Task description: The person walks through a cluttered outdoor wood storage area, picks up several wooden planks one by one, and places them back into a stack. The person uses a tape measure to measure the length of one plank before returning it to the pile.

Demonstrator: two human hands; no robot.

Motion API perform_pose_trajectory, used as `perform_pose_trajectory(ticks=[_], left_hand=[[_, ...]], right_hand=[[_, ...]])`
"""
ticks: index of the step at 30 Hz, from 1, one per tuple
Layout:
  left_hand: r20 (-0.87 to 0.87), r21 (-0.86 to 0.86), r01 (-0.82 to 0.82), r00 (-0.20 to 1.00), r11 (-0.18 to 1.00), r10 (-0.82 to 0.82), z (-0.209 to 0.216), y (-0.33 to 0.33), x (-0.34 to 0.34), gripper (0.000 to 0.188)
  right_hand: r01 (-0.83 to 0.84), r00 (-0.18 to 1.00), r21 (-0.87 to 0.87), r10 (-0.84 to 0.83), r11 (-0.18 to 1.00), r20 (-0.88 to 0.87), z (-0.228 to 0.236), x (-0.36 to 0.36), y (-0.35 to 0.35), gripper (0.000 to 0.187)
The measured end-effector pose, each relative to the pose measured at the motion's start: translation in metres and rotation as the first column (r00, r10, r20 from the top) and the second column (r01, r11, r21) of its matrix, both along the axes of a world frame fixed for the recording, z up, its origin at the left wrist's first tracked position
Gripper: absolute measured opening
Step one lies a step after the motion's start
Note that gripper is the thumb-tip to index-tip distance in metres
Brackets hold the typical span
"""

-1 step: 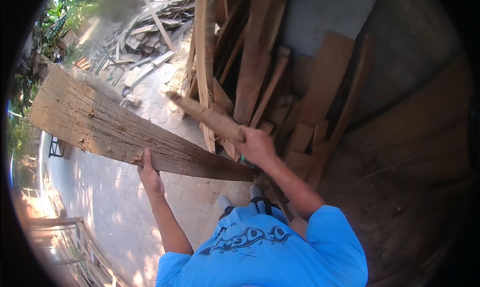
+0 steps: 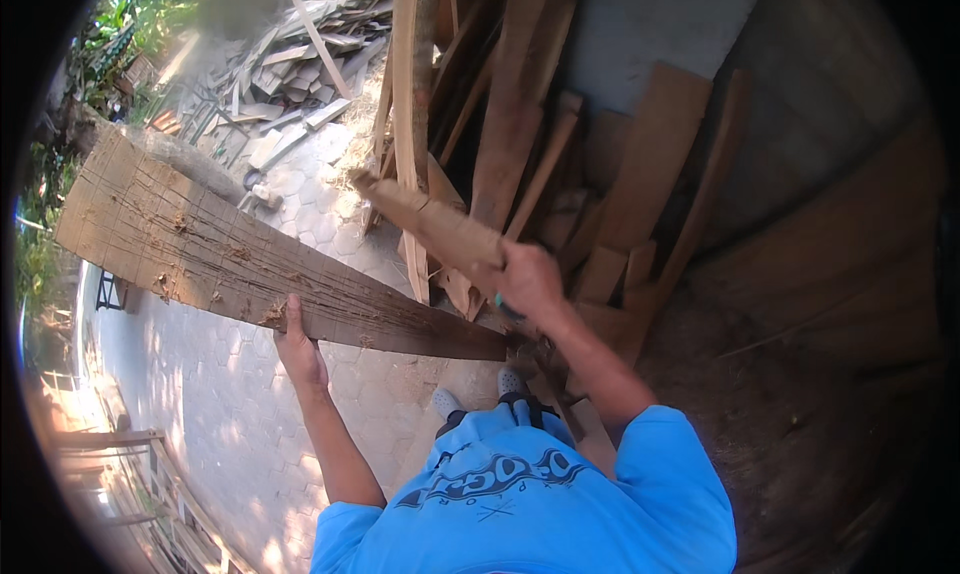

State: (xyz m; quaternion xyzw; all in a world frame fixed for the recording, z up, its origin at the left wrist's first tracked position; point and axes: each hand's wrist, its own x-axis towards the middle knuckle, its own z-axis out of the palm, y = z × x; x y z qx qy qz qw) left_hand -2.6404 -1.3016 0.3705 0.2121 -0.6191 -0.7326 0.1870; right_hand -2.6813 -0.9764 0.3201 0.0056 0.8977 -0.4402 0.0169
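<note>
A long, wide wooden plank (image 2: pixel 225 244) slants across from the far left down toward my feet. Its face is cracked and rough, with loose bark bits and splinters on it. My left hand (image 2: pixel 298 349) is closed on the plank's near edge, with the thumb over the face. Above the plank's narrower end, my right hand (image 2: pixel 530 279) grips one end of a shorter, rough-edged piece of wood (image 2: pixel 435 224), slightly blurred, that points to the far left. The plank's lower end meets a dim clutter of wood beside my feet; what it rests on I cannot make out.
Tall boards (image 2: pixel 515 124) lean upright ahead, beside a grey panel (image 2: pixel 650 24). A heap of scrap wood (image 2: pixel 300 69) lies at the far left on hexagonal paving (image 2: pixel 220 384). A wooden frame (image 2: pixel 165 474) stands at the lower left, and a dark brown surface (image 2: pixel 800 374) fills the right.
My right hand has shifted a little to the right and nearer to me, carrying the short piece of wood with it. My left hand and the plank stay almost in place.
</note>
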Motion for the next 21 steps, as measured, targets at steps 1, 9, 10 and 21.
perform_pose_trajectory(ticks=[1,9,10,21], left_hand=[[0.0,0.001,0.001,1.0,1.0,-0.001,0.0,0.001,0.0,0.056],[-0.066,0.051,-0.031,0.997,0.998,0.034,0.001,0.006,-0.009,0.054],[-0.032,0.054,-0.068,0.997,0.996,0.069,0.002,0.007,-0.01,0.054],[-0.009,0.048,-0.095,0.995,0.994,0.095,0.009,0.01,-0.006,0.057]], right_hand=[[0.031,0.998,-0.04,-0.028,0.999,0.062,0.0,-0.014,0.017,0.031],[0.084,0.994,-0.242,-0.098,0.967,-0.045,0.013,-0.112,0.109,0.034],[0.034,0.989,-0.285,-0.073,0.958,-0.127,0.017,-0.12,0.12,0.034],[0.087,0.994,-0.353,-0.058,0.932,0.091,-0.03,-0.218,0.215,0.042]])
